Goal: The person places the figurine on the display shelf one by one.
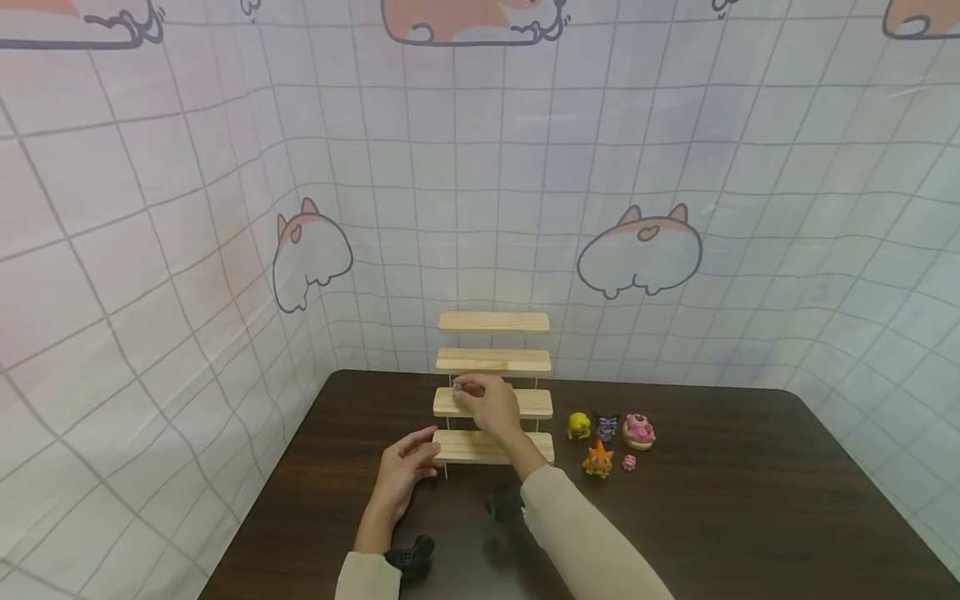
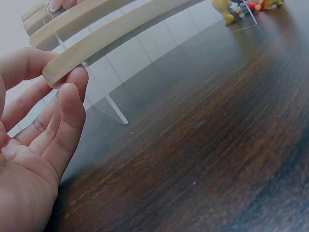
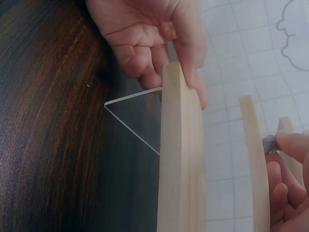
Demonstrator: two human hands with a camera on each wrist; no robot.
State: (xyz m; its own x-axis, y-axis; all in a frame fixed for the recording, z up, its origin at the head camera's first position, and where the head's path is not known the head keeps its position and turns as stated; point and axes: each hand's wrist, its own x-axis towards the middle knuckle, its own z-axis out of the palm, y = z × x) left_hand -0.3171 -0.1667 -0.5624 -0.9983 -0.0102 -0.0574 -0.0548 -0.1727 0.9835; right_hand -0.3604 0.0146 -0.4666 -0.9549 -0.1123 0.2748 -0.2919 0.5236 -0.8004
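A stepped display rack of pale wooden boards stands on the table. My left hand (image 1: pixel 400 473) grips the left end of its lowest board (image 1: pixel 472 447), thumb and fingers round the edge, as the left wrist view shows close up. Over the left part of the second board up (image 1: pixel 536 403), my right hand (image 1: pixel 495 410) pinches a small grey figurine (image 3: pixel 269 143) between thumb and fingertips. The fingers cover most of the figurine, so its kind does not show. It is right at that board's surface in the right wrist view.
Right of the rack are a yellow figurine (image 1: pixel 578 426), a dark purple one (image 1: pixel 607 427), a pink one on a round base (image 1: pixel 639 432), an orange one (image 1: pixel 598 459) and a tiny pink one (image 1: pixel 629 462). Clear supports (image 2: pixel 116 107) hold up the boards. Gridded cloth hangs behind.
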